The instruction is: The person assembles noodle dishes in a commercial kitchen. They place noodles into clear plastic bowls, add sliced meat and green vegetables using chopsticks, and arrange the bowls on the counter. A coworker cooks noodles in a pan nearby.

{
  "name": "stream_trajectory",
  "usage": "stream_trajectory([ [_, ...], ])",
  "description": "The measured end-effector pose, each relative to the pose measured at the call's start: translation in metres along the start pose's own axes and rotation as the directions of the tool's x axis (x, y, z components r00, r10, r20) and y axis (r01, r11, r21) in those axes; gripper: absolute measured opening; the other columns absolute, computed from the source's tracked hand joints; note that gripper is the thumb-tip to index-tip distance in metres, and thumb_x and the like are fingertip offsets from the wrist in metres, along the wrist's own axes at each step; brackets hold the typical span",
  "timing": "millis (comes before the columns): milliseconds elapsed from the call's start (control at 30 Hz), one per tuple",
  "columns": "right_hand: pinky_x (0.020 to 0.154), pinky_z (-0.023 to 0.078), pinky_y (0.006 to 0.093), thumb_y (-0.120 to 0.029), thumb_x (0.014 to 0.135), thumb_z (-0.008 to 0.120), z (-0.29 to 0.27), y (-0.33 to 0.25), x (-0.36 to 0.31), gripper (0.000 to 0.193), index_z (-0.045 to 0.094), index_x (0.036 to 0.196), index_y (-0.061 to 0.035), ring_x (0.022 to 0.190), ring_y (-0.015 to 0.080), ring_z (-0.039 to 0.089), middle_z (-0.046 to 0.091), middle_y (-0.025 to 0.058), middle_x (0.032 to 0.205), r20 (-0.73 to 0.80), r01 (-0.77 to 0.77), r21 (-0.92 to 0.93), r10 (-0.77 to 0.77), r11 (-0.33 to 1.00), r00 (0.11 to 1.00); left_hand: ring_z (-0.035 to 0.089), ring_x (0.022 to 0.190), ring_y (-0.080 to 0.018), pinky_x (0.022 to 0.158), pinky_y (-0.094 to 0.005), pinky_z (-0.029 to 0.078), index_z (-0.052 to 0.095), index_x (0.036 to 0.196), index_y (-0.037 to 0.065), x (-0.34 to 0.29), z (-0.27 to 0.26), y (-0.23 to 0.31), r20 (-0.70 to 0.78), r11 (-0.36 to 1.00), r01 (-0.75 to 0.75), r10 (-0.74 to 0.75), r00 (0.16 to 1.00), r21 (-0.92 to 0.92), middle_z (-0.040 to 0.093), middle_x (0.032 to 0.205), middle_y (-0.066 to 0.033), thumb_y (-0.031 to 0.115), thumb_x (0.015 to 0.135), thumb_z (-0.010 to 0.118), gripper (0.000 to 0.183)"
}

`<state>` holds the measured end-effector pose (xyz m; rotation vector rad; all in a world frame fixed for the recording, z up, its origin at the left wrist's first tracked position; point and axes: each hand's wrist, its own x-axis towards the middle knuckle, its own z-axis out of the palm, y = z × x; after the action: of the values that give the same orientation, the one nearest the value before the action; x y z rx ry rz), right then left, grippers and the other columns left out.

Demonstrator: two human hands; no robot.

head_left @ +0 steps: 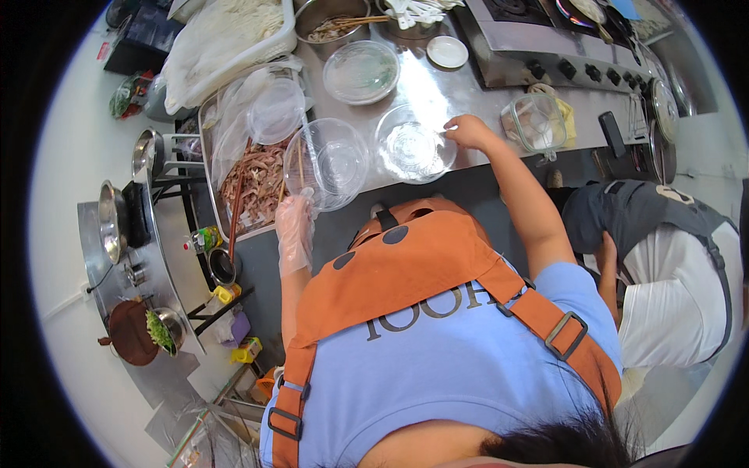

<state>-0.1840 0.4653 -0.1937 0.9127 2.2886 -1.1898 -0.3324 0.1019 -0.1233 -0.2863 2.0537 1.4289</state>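
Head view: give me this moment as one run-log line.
left hand: gloved, holds chopsticks over clear lidded bowl | right hand: bare, touches rim of clear empty bowl | steel counter

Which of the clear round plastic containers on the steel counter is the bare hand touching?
On the stainless steel counter, three clear round plastic containers lie in front of the person. The bare right hand rests on the rim of the rightmost clear bowl. Unlike its neighbour held by the gloved left hand, it lies open and empty.

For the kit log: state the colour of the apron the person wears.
Orange apron with dark spots, over a light blue shirt; head view shows it best.
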Motion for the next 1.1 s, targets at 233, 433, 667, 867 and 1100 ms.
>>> stream_trajectory([
  [233, 0.045, 0.038, 0.0229, -0.017, 0.079, 0.054, 0.02, 0.048, -0.052, 0.026, 0.062, 0.099, -0.0008, 0.05, 0.0097, 0.048, 0.055, 0.0032, 0.064, -0.333, 0.064, 0.677, 0.228, 0.733, 0.915, 0.042, 0.044, -0.0123, 0.042, -0.0264, 0.032, 0.051, 0.065, 0.004, 0.036, 0.042, -0.009, 0.172, 0.96, -0.1, 0.056, 0.984, 0.262, 0.048, 0.057, -0.0025, 0.019, 0.076, 0.051, 0.018],
  [433, 0.045, 0.039, 0.0214, -0.022, 0.084, 0.054, 0.023, 0.048, -0.059, 0.021, 0.059, 0.083, -0.0015, 0.049, 0.0081, 0.048, 0.053, 0.0025, 0.062, -0.308, 0.119, 0.857, 0.313, 0.502, 0.899, 0.049, 0.055, -0.0179, 0.053, -0.0325, 0.038, 0.057, 0.074, 0.0, 0.052, 0.066, -0.003, 0.246, 0.849, -0.178, 0.059, 0.968, 0.498, 0.054, 0.063, -0.0077, 0.033, 0.077, 0.05, 0.034],
  [667, 0.048, 0.041, 0.0206, -0.032, 0.089, 0.048, 0.042, 0.056, -0.08, 0.033, 0.058, 0.092, -0.0007, 0.053, 0.0069, 0.049, 0.056, 0.0028, 0.066, -0.301, 0.11, 0.881, 0.367, 0.459, 0.88, 0.042, 0.045, -0.0132, 0.042, -0.0267, 0.032, 0.057, 0.08, 0.001, 0.039, 0.059, 0.005, 0.181, 0.938, 0.072, -0.141, 0.973, 0.34, 0.048, 0.056, -0.0049, 0.038, 0.079, 0.054, 0.036],
  [867, 0.046, 0.039, 0.0205, -0.027, 0.088, 0.049, 0.057, 0.049, -0.089, 0.028, 0.059, 0.083, -0.0017, 0.05, 0.0073, 0.047, 0.054, 0.0014, 0.061, -0.213, 0.036, 0.882, 0.33, 0.469, 0.92, 0.038, 0.043, -0.009, 0.042, -0.0238, 0.027, 0.056, 0.076, 0.004, 0.017, 0.027, 0.016, 0.107, 0.981, -0.09, 0.072, 0.992, 0.171, 0.045, 0.052, 0.0009, 0.041, 0.08, 0.06, 0.038],
  [1100, 0.047, 0.036, 0.0195, -0.015, 0.084, 0.054, 0.045, -0.028, -0.126, 0.015, 0.055, 0.076, -0.0026, 0.05, 0.0059, 0.043, 0.05, -0.0015, 0.061, -0.102, 0.086, 0.79, -0.008, 0.607, 0.995, 0.034, 0.041, -0.0073, 0.04, -0.0226, 0.025, 0.054, 0.067, 0.009, 0.003, -0.008, 0.042, -0.07, 0.975, -0.211, 0.206, 0.976, -0.074, 0.043, 0.051, 0.0019, 0.034, 0.079, 0.062, 0.028],
])
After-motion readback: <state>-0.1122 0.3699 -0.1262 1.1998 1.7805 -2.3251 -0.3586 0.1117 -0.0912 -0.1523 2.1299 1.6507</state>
